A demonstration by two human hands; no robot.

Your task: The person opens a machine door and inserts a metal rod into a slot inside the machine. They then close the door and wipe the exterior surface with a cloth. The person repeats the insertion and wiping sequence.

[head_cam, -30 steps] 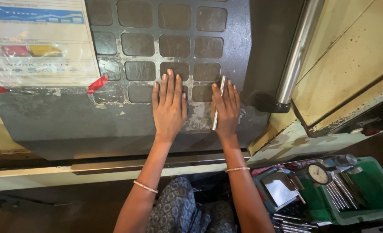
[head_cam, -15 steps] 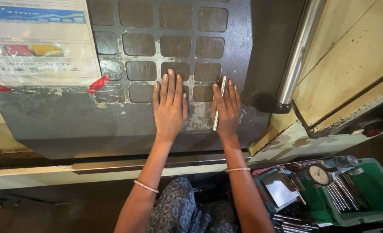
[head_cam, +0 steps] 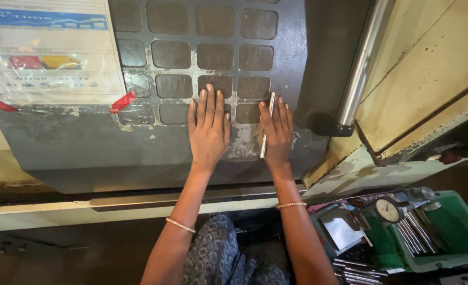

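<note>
My left hand (head_cam: 208, 131) lies flat, fingers together, on a grey machine panel (head_cam: 86, 142) with a grid of square dark pads (head_cam: 217, 24). My right hand (head_cam: 277, 132) rests flat on the same panel just to the right, with a thin metal rod (head_cam: 267, 124) pinned between its thumb side and the panel. The rod runs upright past my fingertips. Both wrists wear thin bracelets.
A laminated sheet (head_cam: 44, 50) is taped with red tape at the panel's upper left. A steel bar handle (head_cam: 360, 68) stands right of the panel. A green tray (head_cam: 455, 232) with a dial gauge (head_cam: 388, 209) and several metal rods sits at lower right.
</note>
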